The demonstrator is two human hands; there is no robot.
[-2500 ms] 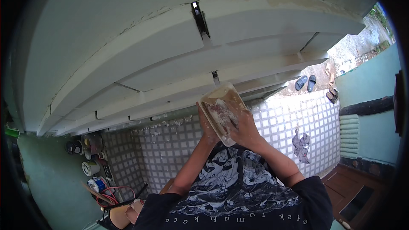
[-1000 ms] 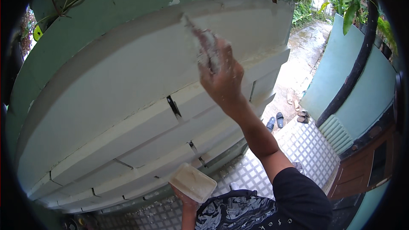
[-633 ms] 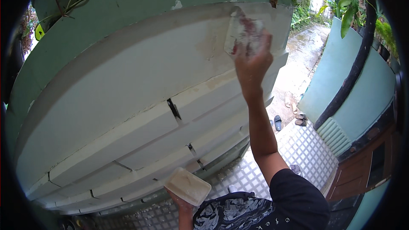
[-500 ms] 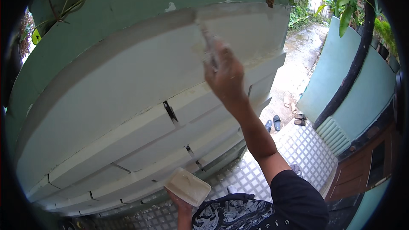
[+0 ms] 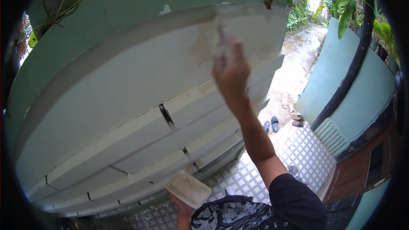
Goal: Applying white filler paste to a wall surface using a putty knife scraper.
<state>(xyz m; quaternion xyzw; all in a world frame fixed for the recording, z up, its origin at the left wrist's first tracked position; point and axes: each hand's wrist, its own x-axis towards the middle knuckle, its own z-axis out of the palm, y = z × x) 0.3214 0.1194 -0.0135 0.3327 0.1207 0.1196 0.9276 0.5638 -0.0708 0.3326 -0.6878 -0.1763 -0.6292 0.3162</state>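
My right hand (image 5: 232, 79) was raised in front of the wall (image 5: 106, 85), fingers wrapped round a scraper (image 5: 222, 38) whose outline was blurred. I seemed to have a firm hold of it, though I could not make out each finger. The scraper reached up and slightly left from my knuckles, nearly in line with my forearm, seen almost edge-on. Its far end was near the lower edge of the green band (image 5: 115, 19); whether it touched the wall or was just off it, I could not tell. A beige patch (image 5: 199, 44) lay just left of the scraper, on the pale upper panel.

My left hand (image 5: 182, 203) was low, near my shirt (image 5: 232, 213), gripping the tray (image 5: 187, 187) from its left and lower side, with part of the grip hidden beneath. The tray's long axis slanted from upper left down to lower right, its hollow side facing up toward me. It lay below and left of my right hand, well apart from the scraper. So the right hand was by far the nearer to the beige patch, while the tray sat below the dark slot (image 5: 166, 114) in the wall.
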